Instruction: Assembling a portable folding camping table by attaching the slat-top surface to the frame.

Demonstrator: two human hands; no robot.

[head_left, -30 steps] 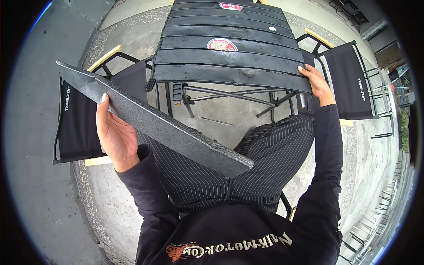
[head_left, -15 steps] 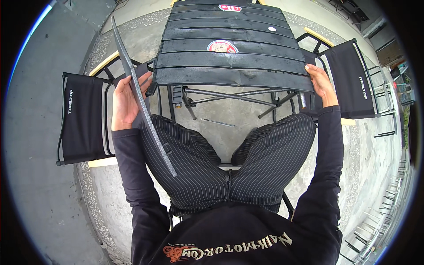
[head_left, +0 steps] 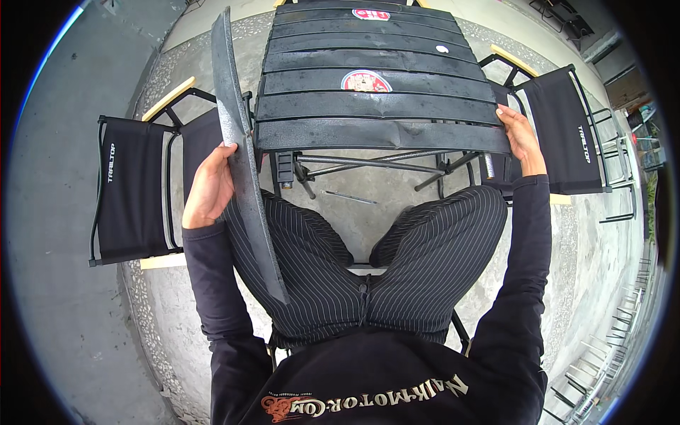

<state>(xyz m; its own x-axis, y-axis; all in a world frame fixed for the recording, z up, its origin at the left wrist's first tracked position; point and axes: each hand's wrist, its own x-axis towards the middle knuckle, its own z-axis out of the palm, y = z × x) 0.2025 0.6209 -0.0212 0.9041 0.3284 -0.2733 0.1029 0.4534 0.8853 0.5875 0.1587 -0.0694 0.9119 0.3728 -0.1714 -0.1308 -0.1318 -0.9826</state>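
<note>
I have swung the loose black slat round: a second ago it lay flat and slantwise across my lap, and now it stands on edge, running lengthways from above my left thigh up along the left side of the slatted tabletop. My left hand is clamped on it about midway, fingers wrapped over its outer face. The slat's far end reaches past the tabletop's far-left corner, just beside the edge; I cannot tell if it touches. My right hand has not moved: it grips the near right corner of the tabletop, steadying it. I judge the slat is now lined up with the tabletop's side rather than its rows, so it is being brought in edge-first. Folding chairs with black fabric stand to the left and right, and my striped trousers fill the space below on the concrete floor.
</note>
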